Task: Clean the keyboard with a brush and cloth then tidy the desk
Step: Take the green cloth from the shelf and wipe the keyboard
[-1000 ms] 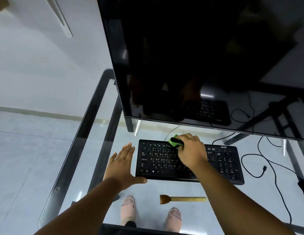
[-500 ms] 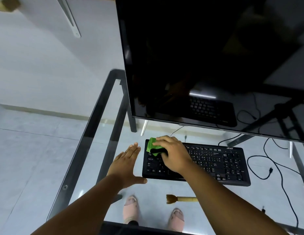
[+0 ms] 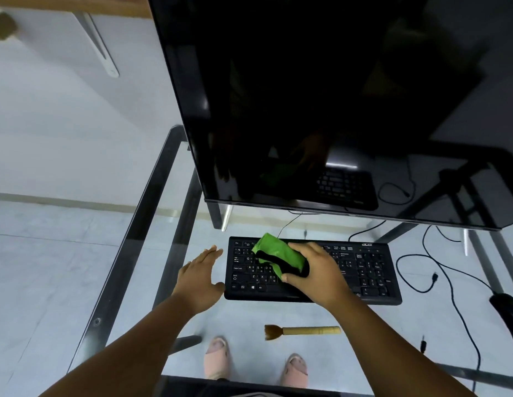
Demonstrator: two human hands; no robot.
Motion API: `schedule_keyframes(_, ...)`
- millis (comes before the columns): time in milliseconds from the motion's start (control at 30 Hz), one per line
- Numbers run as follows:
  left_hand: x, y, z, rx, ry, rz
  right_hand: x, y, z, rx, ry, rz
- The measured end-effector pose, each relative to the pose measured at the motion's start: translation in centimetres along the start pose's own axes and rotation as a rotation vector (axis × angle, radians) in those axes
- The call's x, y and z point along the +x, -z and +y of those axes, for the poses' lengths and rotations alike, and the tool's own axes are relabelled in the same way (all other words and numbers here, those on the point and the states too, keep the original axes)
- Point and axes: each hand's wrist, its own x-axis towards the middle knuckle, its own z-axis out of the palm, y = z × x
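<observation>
A black keyboard (image 3: 364, 270) lies on the glass desk (image 3: 152, 202) below a large dark monitor (image 3: 321, 104). My right hand (image 3: 318, 273) grips a bunched green and black cloth (image 3: 278, 255) over the left half of the keys. My left hand (image 3: 199, 277) lies flat with straight fingers on the glass, its thumb at the keyboard's left end. A small brush (image 3: 302, 330) with a pale wooden handle and brown bristles lies on the glass in front of the keyboard, bristles pointing left.
Black cables (image 3: 438, 270) trail across the right part of the desk behind and beside the keyboard. A dark object (image 3: 507, 309) sits at the right edge. Through the glass I see my feet (image 3: 218, 359) in pink slippers and the tiled floor.
My right hand carried the cloth from the keyboard's upper middle to its left part, and more of the cloth now shows. My left hand stayed flat by the keyboard's left end.
</observation>
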Motion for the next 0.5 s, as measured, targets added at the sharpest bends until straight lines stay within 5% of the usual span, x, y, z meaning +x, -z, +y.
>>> schedule_keyframes(167, -0.5, -0.6, 1.2, -0.179, 0.078, 0.146, 0.1, 0.0, -0.3, 0.327, -0.156, 0.1)
schedule_keyframes(500, -0.2, -0.5, 5.2, -0.55, 0.188, 0.165, -0.3, 1.9, 0.6, 0.945, -0.608, -0.049)
